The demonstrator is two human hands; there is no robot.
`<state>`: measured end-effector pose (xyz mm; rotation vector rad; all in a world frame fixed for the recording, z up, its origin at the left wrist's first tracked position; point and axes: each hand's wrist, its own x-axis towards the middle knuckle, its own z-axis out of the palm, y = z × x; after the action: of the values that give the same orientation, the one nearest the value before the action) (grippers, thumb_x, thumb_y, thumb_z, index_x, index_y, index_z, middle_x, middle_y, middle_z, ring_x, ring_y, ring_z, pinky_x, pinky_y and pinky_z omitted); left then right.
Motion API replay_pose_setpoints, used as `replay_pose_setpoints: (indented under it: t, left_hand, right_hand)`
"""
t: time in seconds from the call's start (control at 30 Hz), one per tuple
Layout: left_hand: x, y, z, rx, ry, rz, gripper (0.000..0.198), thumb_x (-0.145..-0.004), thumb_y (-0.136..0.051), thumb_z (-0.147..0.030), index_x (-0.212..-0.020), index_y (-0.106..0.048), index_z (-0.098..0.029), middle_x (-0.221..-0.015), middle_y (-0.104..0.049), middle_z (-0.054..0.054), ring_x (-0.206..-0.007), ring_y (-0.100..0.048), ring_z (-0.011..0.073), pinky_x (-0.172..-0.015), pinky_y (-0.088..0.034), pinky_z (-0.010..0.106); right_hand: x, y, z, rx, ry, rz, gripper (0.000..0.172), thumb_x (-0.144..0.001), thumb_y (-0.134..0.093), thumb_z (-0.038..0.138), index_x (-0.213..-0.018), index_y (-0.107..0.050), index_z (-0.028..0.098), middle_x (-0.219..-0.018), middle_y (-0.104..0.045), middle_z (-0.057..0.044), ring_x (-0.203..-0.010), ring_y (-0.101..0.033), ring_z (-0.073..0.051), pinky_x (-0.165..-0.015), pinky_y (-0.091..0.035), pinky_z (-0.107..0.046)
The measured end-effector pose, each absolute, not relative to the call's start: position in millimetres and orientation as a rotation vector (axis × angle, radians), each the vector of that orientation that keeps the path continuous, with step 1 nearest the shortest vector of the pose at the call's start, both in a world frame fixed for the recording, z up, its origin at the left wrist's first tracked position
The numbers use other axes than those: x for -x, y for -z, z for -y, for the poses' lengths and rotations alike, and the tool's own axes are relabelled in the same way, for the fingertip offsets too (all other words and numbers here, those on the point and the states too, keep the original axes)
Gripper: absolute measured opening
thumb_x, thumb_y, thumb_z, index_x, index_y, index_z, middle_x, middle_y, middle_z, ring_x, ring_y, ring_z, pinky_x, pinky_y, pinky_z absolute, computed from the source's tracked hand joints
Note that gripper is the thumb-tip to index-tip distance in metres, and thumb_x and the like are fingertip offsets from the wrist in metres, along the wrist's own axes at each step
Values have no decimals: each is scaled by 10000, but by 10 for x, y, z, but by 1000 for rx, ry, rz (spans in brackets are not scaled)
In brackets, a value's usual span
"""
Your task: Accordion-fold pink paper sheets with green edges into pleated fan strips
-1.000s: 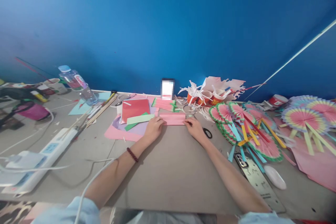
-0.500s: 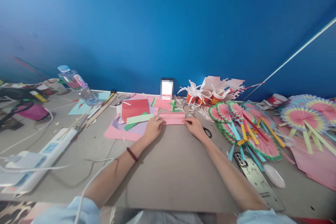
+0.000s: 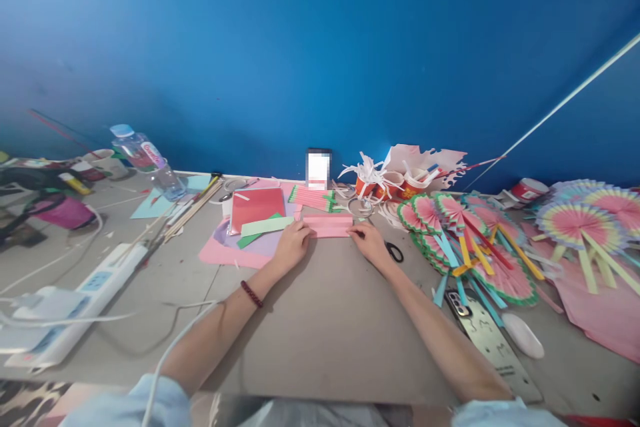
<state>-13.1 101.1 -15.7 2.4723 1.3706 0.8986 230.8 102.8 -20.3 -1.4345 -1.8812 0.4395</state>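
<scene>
A pink strip of paper (image 3: 330,227) with lengthwise fold lines lies on the grey table in front of me. My left hand (image 3: 294,245) is closed on its left end, with fingertips pressed together at the edge. At the right end, the thumb and fingers of my right hand (image 3: 369,243) pinch the paper. Just behind it rests a pleated pink paper piece with green edges (image 3: 311,198). Light green paper strips (image 3: 267,225) and a red paper packet (image 3: 257,207) are beside my left hand. Black-handled scissors (image 3: 395,252) lie to the right of my right hand, partly hidden.
A phone with a blurred screen (image 3: 319,170) leans on the blue wall. Paper cups (image 3: 393,183) with white scraps stand behind. Folded paper fans (image 3: 460,233), a phone (image 3: 490,340) and a white mouse (image 3: 523,335) lie right; a power strip (image 3: 95,287) and bottle (image 3: 150,163) left.
</scene>
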Motion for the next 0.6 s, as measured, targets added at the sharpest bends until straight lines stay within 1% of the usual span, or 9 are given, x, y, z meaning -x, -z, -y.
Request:
replay_pose_setpoints:
  t: [0.17, 0.37, 0.6]
  left_hand:
    - [149, 187, -1046, -2381, -961, -1317, 233, -845, -461, -106, -837, -681, -179, -854, -615, 55, -825, -537, 175, -761, -431, 305]
    - [148, 153, -1057, -2298, -969, -1297, 219, -837, -469, -108, -836, -675, -179, -852, -637, 46, -825, -550, 166, -767, -437, 301]
    - [129, 99, -1036, -2202, -974, -1319, 203, -803, -477, -89, -790, -658, -179, -829, -638, 38, -811, -557, 164, -784, -447, 308]
  right_hand:
    - [-2301, 204, -1046, 1450, -449, 1878, 141, -742, -556, 182, -745, -697, 181, -755, -665, -46, -671, -583, -158, -687, -458, -282]
    - [-2314, 205, -1083, 1495, -486, 1853, 131, -733, -571, 224, -728, -697, 187, -720, -669, -31, -634, -577, -149, -651, -455, -267]
    - [-2305, 199, -1070, 1507, -493, 1826, 144, -728, -568, 229, -735, -705, 185, -718, -672, -35, -637, -576, -154, -659, -452, -273]
